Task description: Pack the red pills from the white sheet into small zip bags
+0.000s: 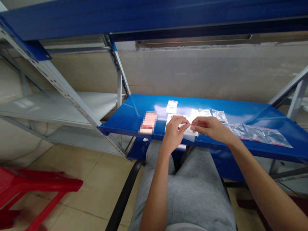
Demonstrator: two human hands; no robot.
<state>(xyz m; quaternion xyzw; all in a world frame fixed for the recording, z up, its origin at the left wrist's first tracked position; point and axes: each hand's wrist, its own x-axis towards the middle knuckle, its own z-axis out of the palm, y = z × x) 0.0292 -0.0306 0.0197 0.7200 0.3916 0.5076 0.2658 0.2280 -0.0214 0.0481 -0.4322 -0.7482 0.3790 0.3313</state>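
Note:
My left hand (pixel 175 132) and my right hand (pixel 209 127) are close together over the blue shelf top, fingertips nearly meeting. Both pinch at something small between them, too tiny to make out. Beneath the fingers lies a white sheet (pixel 184 131), partly covered by my hands. A bit of clear plastic (pixel 189 138) sticks out over the shelf's front edge below it. Right of my right hand, several small clear plastic bags (pixel 256 134) with little reddish pieces inside lie in a row. Behind the sheet is another clear bag (pixel 171 106).
The blue shelf (pixel 243 110) has a blue beam (pixel 154 19) above it and a grey upright (pixel 57 80) at left. A pixelated pink-and-white item (pixel 148 122) lies left of my hands. A red stool (pixel 43 183) stands on the floor, near a black chair armrest (pixel 126 192).

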